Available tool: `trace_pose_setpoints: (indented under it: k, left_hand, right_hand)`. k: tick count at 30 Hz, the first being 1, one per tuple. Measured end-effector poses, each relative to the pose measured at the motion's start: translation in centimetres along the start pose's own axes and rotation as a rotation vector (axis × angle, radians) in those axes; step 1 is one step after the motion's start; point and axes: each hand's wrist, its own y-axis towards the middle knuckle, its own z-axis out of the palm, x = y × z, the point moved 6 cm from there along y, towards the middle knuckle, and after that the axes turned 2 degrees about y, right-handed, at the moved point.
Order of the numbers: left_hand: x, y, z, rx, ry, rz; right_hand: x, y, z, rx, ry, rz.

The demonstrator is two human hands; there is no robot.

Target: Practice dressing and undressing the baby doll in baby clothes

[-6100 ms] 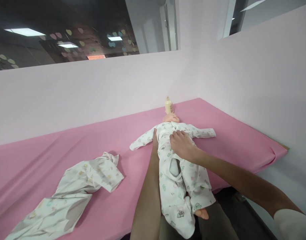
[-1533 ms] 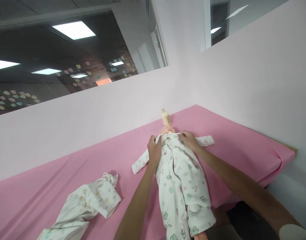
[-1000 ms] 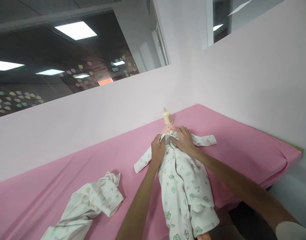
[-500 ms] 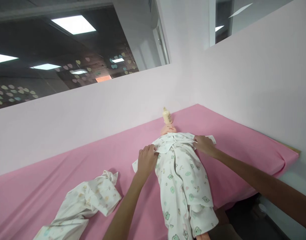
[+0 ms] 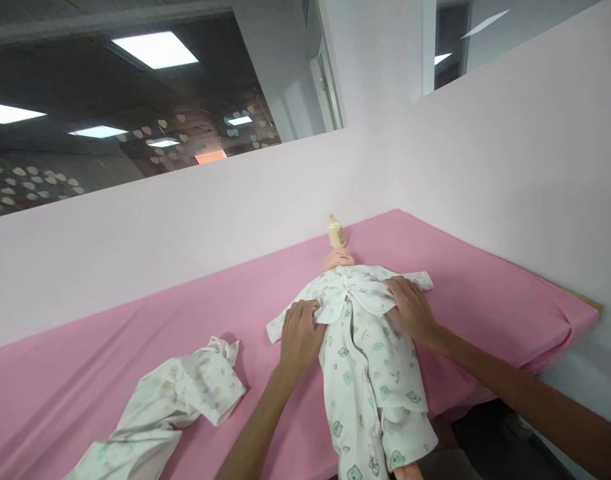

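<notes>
A baby doll (image 5: 339, 259) lies on its back on the pink table cover (image 5: 135, 333), dressed in a white printed sleepsuit (image 5: 368, 360). My left hand (image 5: 299, 328) rests flat on the suit's left side near the sleeve, fingers stretched out. On the other shoulder my right hand (image 5: 412, 308) lies flat by the right sleeve, fingers spread. Neither hand grips anything. The doll's legs hang over the table's near edge.
A small cream bottle (image 5: 336, 231) stands just behind the doll's head by the pale pink partition wall (image 5: 235, 200). A second crumpled white printed garment (image 5: 165, 403) lies on the table to the left. The table ends at the right corner (image 5: 580, 313).
Both hands have left the suit's collar, moved outward and down, and now lie flat on the doll's sides. The suit's front is closed, where an opening showed earlier.
</notes>
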Motion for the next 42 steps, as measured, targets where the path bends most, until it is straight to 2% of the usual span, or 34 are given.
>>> trace_pose_setpoints:
  k: [2,5,7,10,12,14,16,19,22,26,29,32,34,35,40,42]
  left_hand:
    - [-1.0,0.5,-0.2,-0.069,-0.036,0.076]
    - [-1.8,0.7,-1.4,-0.178,-0.125,0.092]
    - [-2.4,0.1,-1.6,-0.13,-0.116,0.174]
    - [-2.8,-1.9,-0.8,0.022,-0.019,0.37]
    - [-2.1,-3.0,-0.7,0.006,0.026,0.407]
    - [-0.7,-3.4,-0.7,-0.064,0.047,0.338]
    - [0.9,-3.2,-0.5,-0.097,0.06,0.186]
    - [2.9,-2.6,0.4,-0.044,0.05,-0.07]
    - [3.8,-2.2,1.4,0.05,0.041,-0.176]
    - [4.4,-2.6,2.0,0.128,0.263,-0.107]
    - [4.1,-3.8,2.0,0.145,0.355,0.059]
    - [3.4,-5.0,2.1,0.212,0.294,0.176]
    - [2.9,-5.4,1.8,0.222,0.236,0.175]
    - [2.7,-5.3,1.5,0.207,0.209,0.153]
    - [2.0,-3.7,-1.1,0.042,0.041,-0.031]
    - [1.0,-2.7,-1.6,-0.003,0.03,0.017]
  right_hand:
    - [0.9,0.8,-0.2,-0.032,0.093,-0.037]
    - [1.8,1.6,-0.8,-0.064,0.266,0.001]
    - [2.5,1.0,-0.9,-0.04,0.288,-0.071]
    - [3.1,-1.3,-0.3,0.053,0.181,-0.262]
    - [2.2,-2.6,0.1,0.077,0.075,-0.253]
    - [0.5,-3.0,0.3,0.077,-0.023,-0.101]
    - [-1.1,-2.9,0.4,0.113,-0.076,0.102]
    - [-2.3,-2.3,1.2,0.236,-0.024,0.313]
    - [-2.3,-1.7,1.5,0.272,0.013,0.343]
    - [-3.3,-1.4,0.6,0.221,-0.097,0.344]
    - [-3.9,-2.0,0.1,0.238,-0.213,0.261]
    - [-2.7,-3.1,0.5,0.301,-0.268,-0.05]
    - [-1.5,-4.0,0.7,0.324,-0.268,-0.241]
    - [-1.1,-4.2,0.7,0.315,-0.27,-0.286]
    - [0.4,-2.6,-0.7,0.096,-0.271,-0.185]
    - [1.7,-1.6,-0.8,0.026,-0.273,-0.202]
